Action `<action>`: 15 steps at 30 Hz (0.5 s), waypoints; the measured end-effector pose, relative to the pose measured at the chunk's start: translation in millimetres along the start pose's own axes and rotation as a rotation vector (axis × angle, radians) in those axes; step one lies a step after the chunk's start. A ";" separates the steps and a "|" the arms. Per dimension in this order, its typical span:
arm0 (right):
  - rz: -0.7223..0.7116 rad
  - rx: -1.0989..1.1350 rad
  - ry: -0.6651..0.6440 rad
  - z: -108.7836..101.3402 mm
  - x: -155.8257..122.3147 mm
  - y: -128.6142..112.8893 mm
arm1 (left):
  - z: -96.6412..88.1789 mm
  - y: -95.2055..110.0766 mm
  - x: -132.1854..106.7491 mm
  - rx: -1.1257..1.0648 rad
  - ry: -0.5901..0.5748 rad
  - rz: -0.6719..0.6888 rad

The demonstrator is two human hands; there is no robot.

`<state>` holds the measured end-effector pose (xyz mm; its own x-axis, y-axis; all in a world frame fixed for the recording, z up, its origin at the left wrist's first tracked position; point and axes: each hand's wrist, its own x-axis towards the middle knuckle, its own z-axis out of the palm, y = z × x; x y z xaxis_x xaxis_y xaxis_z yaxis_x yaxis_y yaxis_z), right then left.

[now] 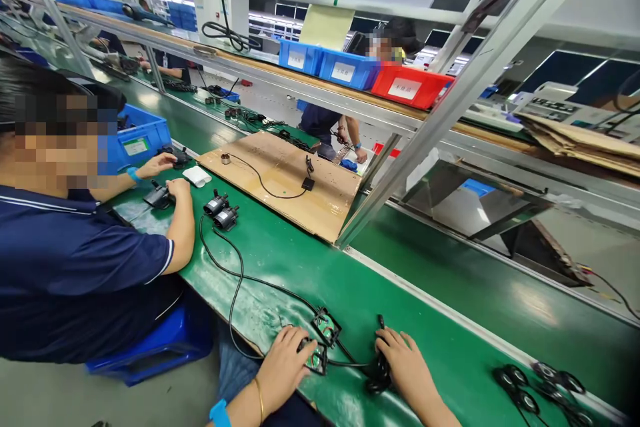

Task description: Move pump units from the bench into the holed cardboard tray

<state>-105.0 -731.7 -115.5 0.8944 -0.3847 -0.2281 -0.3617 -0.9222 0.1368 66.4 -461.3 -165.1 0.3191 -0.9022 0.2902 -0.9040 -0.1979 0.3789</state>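
My left hand [284,368] has its fingers closed over a small open black housing with a green circuit board [317,359]. A second black housing with a circuit board [326,325] lies just beyond it on the green bench mat. Around a bundled black cable [381,373] my right hand [404,363] is closed, and the cable's end sticks up past the fingers. Black leads run from the housings leftward to two black pumps [223,211] standing on the mat. The undersides of both hands' fingers are partly hidden.
To the left a co-worker [75,247] handles another black pump [159,195] near a blue bin [143,133]. A cardboard sheet [295,167] lies against a metal post [425,120]. Several black ring-shaped parts [540,383] sit at right. Blue and red bins [407,88] stand on the shelf.
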 end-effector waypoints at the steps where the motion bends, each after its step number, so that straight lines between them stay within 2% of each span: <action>1: -0.004 -0.017 0.001 -5.1 -3.7 -0.4 | 1.6 -3.3 2.1 -0.033 -0.014 -0.004; 5: 0.072 -0.067 -0.049 -15.1 -34.2 -12.1 | 11.3 -15.8 4.1 -0.116 -0.018 -0.018; 8: 0.118 -0.088 -0.076 -12.3 -47.2 -34.0 | 21.8 -18.8 4.7 -0.171 -0.044 0.000; 10: 0.077 0.009 0.017 -8.3 -37.0 -55.7 | 28.7 -15.2 5.8 -0.193 -0.054 -0.028; 12: -0.011 0.163 0.172 -0.1 -14.5 -79.1 | 32.2 -8.2 5.6 -0.208 -0.053 -0.123; 15: -0.103 0.281 0.372 22.8 22.1 -105.5 | 24.2 -3.0 2.2 -0.266 -0.065 -0.218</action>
<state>-53.0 -643.8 -157.0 0.9441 -0.2980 0.1408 -0.2779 -0.9494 -0.1460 63.0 -471.9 -186.9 0.4699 -0.8739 0.1244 -0.7082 -0.2891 0.6441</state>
